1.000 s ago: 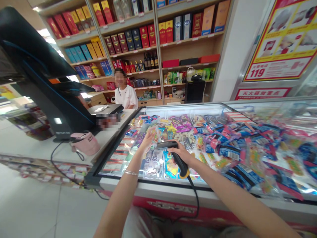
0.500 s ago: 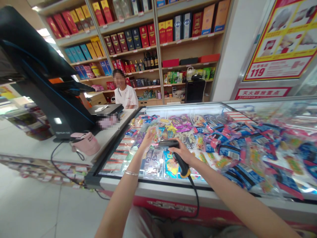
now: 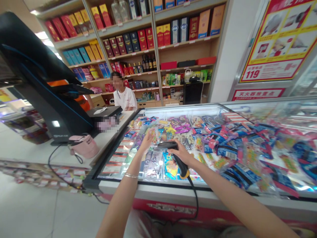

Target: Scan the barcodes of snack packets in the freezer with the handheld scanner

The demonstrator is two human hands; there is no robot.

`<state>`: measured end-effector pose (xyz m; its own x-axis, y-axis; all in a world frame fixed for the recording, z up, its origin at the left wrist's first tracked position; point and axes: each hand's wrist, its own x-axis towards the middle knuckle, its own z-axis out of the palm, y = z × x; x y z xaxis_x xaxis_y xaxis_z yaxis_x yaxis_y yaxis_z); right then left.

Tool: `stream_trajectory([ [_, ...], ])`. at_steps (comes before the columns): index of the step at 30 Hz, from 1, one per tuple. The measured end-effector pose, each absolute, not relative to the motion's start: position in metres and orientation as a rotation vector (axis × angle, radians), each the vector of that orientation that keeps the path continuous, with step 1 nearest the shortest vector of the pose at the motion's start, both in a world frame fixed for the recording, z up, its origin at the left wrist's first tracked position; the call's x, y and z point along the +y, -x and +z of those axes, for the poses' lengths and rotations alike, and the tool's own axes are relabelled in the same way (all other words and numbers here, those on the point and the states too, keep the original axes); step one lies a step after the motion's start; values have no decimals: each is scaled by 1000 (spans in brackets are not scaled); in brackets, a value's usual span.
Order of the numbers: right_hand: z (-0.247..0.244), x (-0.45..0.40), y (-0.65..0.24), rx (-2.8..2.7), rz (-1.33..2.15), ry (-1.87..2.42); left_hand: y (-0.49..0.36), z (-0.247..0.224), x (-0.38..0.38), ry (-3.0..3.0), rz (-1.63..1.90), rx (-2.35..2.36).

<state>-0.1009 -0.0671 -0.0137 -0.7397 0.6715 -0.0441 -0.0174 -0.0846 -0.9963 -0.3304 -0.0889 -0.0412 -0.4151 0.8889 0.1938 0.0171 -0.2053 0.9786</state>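
My right hand [image 3: 180, 153] is shut around the grip of a black and yellow corded handheld barcode scanner [image 3: 178, 162], with its head [image 3: 166, 145] pointing left toward my left hand [image 3: 147, 141]. My left hand holds up a small transparent snack packet [image 3: 154, 135] by its edge, a little above the glass. The scanner's head and the packet are close but apart. Both hands are over a glass-topped display counter [image 3: 119, 168] packed with colourful packets.
A black point-of-sale monitor [image 3: 49, 86] and a pink cap [image 3: 83, 146] stand on the white counter [image 3: 74, 155] to my left. A person in a white shirt [image 3: 123, 96] stands beyond it. Shelves of boxed liquor [image 3: 128, 43] line the back wall.
The whole view has tilted slightly and shifted left. My hands, the scanner and the packet have stayed nearly in place. The person at the back has shifted slightly.
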Motion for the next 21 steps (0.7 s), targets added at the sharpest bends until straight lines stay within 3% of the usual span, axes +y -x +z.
stream_trajectory([
  [9,16,-55,79,-1402,1849,610,318,-34,-87,-1048,1700,1450],
  [15,50,-43,-19,-1242,1757,767,253,-14,-61,-1288,1618,1296],
  [21,36,-36,-123,-1179,1541,935,156,-3,-22,-1594,1446,1212],
])
